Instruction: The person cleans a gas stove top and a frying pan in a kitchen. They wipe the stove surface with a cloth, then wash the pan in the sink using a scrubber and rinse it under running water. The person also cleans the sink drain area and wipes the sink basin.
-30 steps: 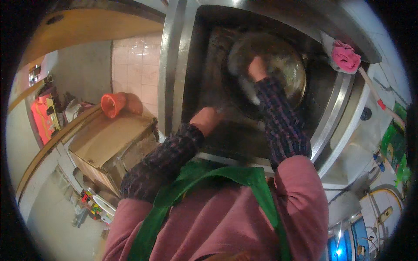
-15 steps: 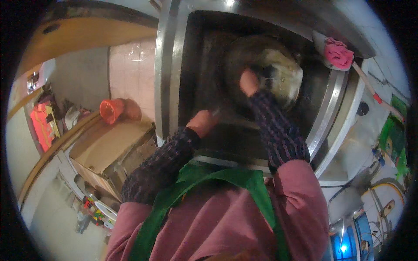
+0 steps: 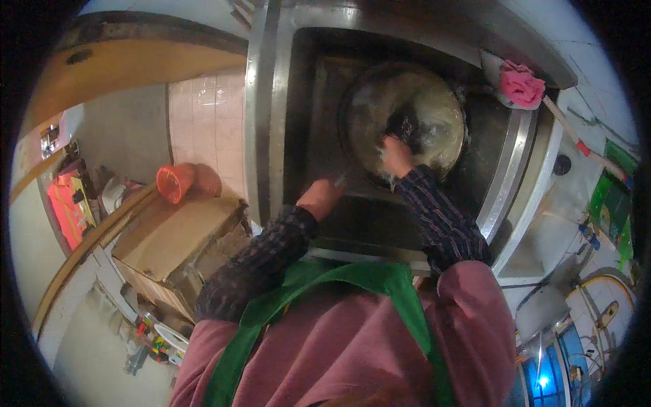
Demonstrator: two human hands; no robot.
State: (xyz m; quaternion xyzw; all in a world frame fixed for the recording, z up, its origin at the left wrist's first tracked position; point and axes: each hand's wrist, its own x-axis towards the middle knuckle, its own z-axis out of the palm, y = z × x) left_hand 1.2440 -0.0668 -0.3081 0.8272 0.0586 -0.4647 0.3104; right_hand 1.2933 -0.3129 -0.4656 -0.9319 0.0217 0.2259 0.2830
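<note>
A round pan (image 3: pixel 444 88) sits in a deep, dark, steel-rimmed basin (image 3: pixel 271 136), its inside streaked with whitish, sudsy water. My right hand (image 3: pixel 398 157) is over the near part of the pan, fingers curled. Just beyond the fingertips is a dark patch (image 3: pixel 405 124); I cannot tell whether it is a scrubber or the bare pan bottom. To the left, apart from the pan, my left hand (image 3: pixel 321 198) is closed, with a small pale, blurred tip poking out past its fingers. Both forearms wear dark patterned sleeve covers.
A crumpled pink cloth (image 3: pixel 521 86) lies on the basin's far right corner, beside a pale tube with a red band (image 3: pixel 582 147). An orange-red plastic cup (image 3: pixel 175 183) stands on a cardboard box (image 3: pixel 180 237) at left. Green packaging (image 3: pixel 614 207) is at far right.
My right hand has drawn nearer to me within the pan. The suds have spread across more of the pan, and a dark patch shows in its middle. My left hand stays nearly where it was.
</note>
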